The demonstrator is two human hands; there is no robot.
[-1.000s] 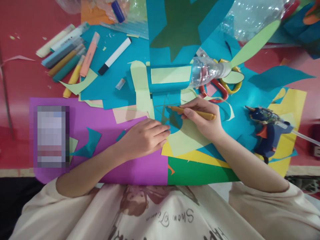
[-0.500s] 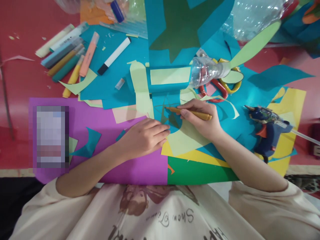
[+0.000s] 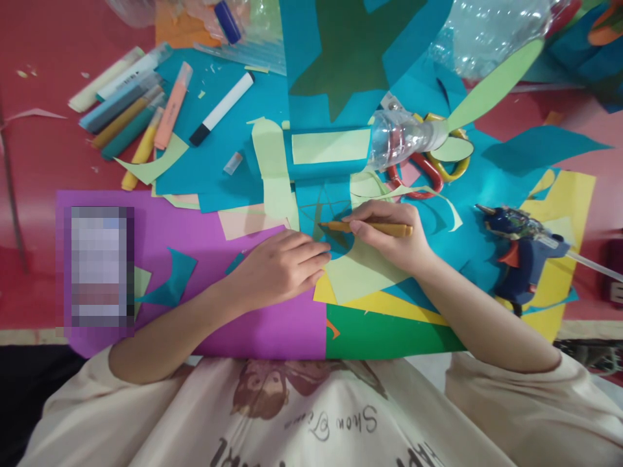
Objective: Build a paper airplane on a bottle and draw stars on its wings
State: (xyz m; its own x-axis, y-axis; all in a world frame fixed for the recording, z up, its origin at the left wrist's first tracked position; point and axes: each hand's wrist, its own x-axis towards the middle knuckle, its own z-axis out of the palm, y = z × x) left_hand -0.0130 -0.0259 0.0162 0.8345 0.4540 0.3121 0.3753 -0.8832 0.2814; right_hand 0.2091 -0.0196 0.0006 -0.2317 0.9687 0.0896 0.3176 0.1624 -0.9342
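My right hand (image 3: 402,245) pinches a mustard-brown marker (image 3: 335,226), its tip on a blue paper strip (image 3: 335,189). Thin brown lines on the strip form part of a star outline. Lying flat with fingers stretched out, my left hand (image 3: 287,267) rests by the strip's lower left edge. Just beyond the strip lies a clear plastic bottle (image 3: 395,144) wrapped in blue paper, with a pale green label (image 3: 331,148) on the wrap. A large blue piece with a dark star (image 3: 348,61) extends from its far side. Pale green paper (image 3: 367,275) lies below the marker hand.
Several markers (image 3: 129,107) lie at the upper left, near a white marker with a black cap (image 3: 224,107). Scissors with red handles (image 3: 428,181) sit partly under the bottle. A blue glue gun (image 3: 525,259) lies at right. A blurred phone-like object (image 3: 100,266) rests on purple paper (image 3: 195,224).
My right hand and the marker tip have shifted slightly down toward me on the blue strip, and the marker lies more level. My left hand stays in place.
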